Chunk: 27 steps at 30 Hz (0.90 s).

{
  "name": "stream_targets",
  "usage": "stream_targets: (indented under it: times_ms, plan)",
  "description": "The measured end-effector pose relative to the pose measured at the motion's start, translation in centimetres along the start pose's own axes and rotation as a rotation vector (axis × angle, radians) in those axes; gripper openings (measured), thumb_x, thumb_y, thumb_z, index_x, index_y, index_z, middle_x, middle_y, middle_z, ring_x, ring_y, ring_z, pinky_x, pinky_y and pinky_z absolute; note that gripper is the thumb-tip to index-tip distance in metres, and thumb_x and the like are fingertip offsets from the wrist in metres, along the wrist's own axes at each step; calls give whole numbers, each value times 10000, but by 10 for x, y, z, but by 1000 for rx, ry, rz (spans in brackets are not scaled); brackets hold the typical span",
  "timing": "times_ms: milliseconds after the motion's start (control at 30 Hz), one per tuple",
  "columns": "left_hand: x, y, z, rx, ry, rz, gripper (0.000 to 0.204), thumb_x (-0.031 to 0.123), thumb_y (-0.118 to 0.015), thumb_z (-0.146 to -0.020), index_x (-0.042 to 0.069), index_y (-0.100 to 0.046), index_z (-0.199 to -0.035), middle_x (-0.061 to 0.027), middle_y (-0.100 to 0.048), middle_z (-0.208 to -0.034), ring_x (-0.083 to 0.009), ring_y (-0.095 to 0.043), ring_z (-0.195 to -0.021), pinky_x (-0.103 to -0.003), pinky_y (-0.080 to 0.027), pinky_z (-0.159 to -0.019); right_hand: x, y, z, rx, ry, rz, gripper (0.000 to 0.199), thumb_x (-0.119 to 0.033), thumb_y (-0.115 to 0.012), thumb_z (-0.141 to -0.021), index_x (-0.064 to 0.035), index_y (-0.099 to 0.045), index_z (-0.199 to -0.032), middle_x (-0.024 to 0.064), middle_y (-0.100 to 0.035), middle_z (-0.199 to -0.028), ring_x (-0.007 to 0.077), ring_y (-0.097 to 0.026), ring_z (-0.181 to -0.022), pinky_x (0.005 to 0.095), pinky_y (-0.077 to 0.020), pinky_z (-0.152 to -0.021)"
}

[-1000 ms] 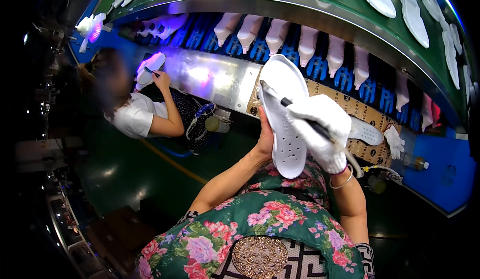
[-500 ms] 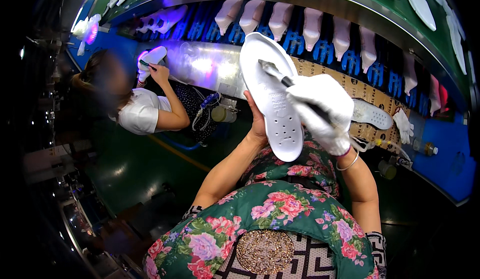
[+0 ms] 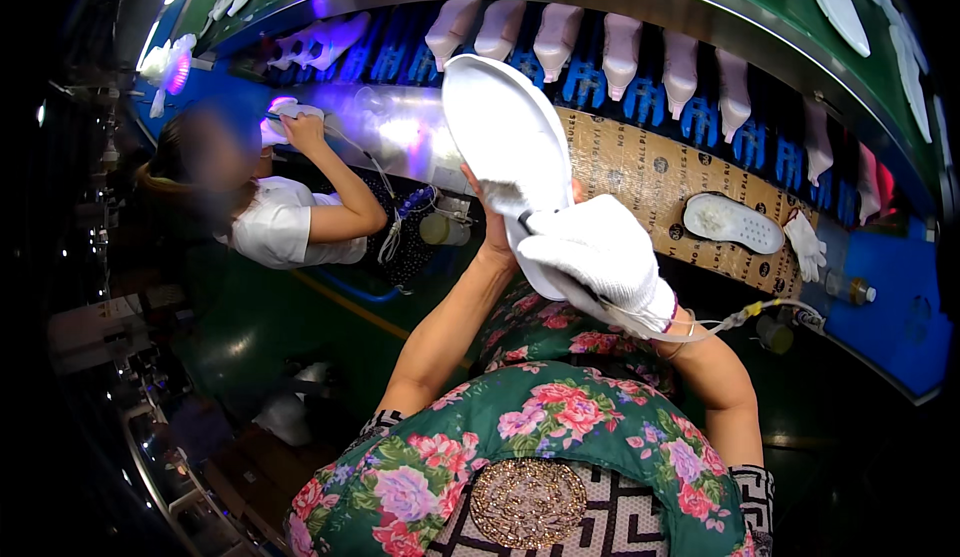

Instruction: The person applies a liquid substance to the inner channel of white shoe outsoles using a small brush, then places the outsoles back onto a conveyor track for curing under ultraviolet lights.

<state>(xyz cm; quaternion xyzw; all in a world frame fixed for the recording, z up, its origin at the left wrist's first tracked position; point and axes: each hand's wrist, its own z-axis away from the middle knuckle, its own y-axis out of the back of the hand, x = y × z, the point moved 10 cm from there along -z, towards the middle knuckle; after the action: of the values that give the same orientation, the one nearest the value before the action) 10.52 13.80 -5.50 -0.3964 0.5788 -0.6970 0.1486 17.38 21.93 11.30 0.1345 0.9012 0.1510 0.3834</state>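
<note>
A: Where is the sole at this moment?

B: It is raised up in front of the person, over the bench. The left hand holds it from behind; its fingers are mostly hidden, but I judge they grasp the sole's back side. The right hand wears a white glove, and its fingers are closed around a thin tool with a clear tube; the tool's tip I cannot see well.

A: How does one do this step well?

B: I think the left hand must keep the sole steady and tilted to the light. The right hand should press lightly and follow the edge, and the tube should hang free, not pull.
</note>
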Motion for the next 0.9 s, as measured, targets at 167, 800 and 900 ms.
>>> stream_targets:
  times_ms: [167,800,900]
  plan:
    - [-2,0,0,71,13,205,1275,1047,-356,-575,-33,-495,-1238,-214,-583,-1010,-339,-619,-886,-457,-540,-761,20,9,0,-1,-123,-148,313,-24,-783,-695,-103,-751,-996,86,-750,-1007,262,-701,-865,357,-538,-798]
    - [23,-27,-14,-53,-18,209,1212,1008,-442,-594,-44,-506,-1192,-160,-559,-1037,-332,-582,-974,-471,-540,-805,13,-9,6,-35,-105,-301,262,-19,-794,-701,-99,-748,-947,80,-732,-919,243,-697,-805,350,-538,-715]
    - [27,-23,-14,13,-29,183,1175,1005,-443,-602,-46,-537,-1118,-142,-552,-1006,-334,-578,-919,-457,-521,-779,29,5,5,45,-228,-305,246,-17,-772,-728,-119,-760,-951,81,-741,-916,233,-707,-832,338,-541,-738]
